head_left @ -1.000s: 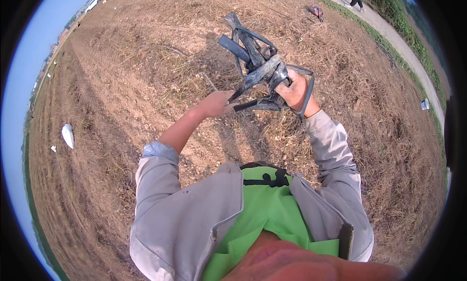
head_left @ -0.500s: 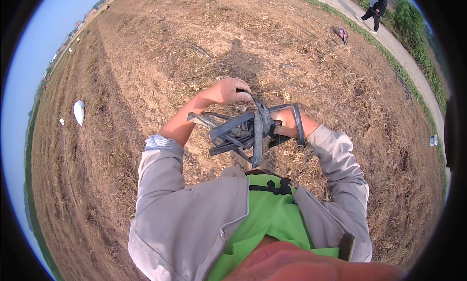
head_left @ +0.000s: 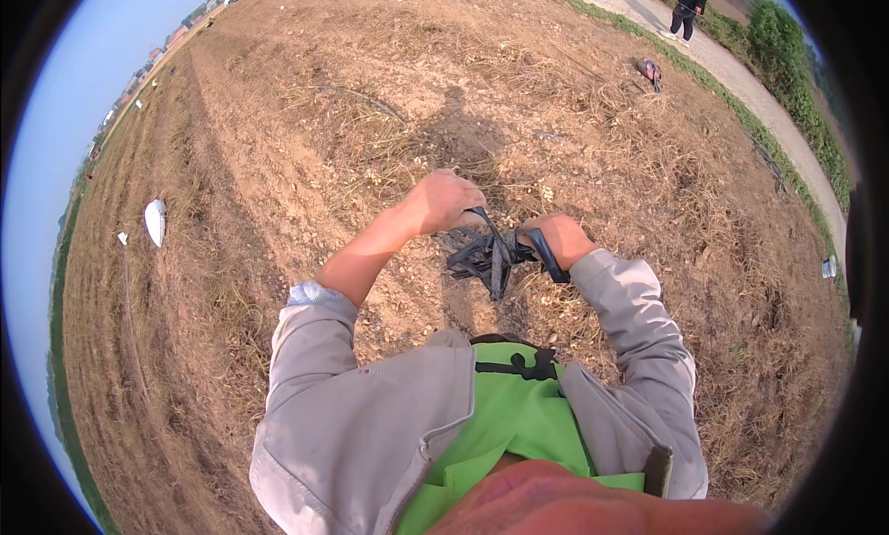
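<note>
A tangled bundle of flat black drip tape [head_left: 497, 274] hangs in front of my green shirt, above the dry ground. My left hand [head_left: 444, 201] is closed at the upper left of the bundle, with a strand running from its fingers down into the tangle. On the other side, my right hand [head_left: 559, 237] is closed round the bundle's right part, and a loop of tape hangs down over its wrist side. The fingertips of my right hand are mostly hidden by the tape.
Dry straw and bare soil [head_left: 278, 137] cover the field. A white sack [head_left: 156, 222] lies to the left and a reddish bag [head_left: 650, 74] at the upper right. A pale path [head_left: 741, 81] curves along the right, where a person [head_left: 687, 7] in dark clothes stands. A small can-like container [head_left: 828, 267] lies far right.
Both hands and the bundle have shifted; my left hand is lower and the bundle looks smaller and farther from me. The loop on my right wrist has dropped. The person on the path has moved left.
</note>
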Motion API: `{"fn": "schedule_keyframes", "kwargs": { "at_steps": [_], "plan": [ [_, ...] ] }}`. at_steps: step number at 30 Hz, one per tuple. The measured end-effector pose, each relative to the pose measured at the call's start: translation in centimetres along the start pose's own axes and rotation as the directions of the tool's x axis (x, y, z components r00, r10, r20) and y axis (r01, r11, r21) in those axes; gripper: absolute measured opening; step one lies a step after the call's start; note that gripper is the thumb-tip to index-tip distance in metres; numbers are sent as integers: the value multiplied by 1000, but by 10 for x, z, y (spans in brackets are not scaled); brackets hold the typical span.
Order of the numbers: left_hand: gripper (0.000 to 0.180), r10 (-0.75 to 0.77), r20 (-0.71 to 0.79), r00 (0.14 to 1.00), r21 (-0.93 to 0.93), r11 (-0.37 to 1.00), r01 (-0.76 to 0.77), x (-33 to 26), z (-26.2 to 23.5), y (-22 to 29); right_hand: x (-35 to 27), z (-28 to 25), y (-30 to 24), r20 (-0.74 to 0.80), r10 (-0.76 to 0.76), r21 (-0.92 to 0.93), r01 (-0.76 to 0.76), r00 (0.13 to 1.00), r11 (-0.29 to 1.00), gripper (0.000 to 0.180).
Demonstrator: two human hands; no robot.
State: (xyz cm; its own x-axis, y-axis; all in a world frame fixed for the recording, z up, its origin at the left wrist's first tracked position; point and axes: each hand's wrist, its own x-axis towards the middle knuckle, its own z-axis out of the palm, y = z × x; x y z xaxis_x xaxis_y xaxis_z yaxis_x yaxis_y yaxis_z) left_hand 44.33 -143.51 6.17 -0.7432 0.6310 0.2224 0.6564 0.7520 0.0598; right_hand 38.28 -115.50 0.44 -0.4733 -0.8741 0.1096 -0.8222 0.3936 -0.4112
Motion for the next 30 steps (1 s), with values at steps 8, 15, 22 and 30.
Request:
{"fn": "schedule_keyframes", "kwargs": {
  "at_steps": [8,15,22,30],
  "plan": [
    [38,-263,271,926,-641,669,378,9,42,-27,-9,-76,-17,-323,-2,813,278,946,511,38],
    [43,-359,175,917,-219,894,391,-21,65,16,-7,-50,43,-580,369,-161,-547,726,822,16],
    [48,-139,-9,990,-225,965,133,12,-7,-20,0,-27,-9,23,-213,17,212,977,977,17],
    [42,-375,238,896,-482,755,445,13,27,-22,7,-93,-5,-538,247,654,214,806,726,22]
  ]
}}
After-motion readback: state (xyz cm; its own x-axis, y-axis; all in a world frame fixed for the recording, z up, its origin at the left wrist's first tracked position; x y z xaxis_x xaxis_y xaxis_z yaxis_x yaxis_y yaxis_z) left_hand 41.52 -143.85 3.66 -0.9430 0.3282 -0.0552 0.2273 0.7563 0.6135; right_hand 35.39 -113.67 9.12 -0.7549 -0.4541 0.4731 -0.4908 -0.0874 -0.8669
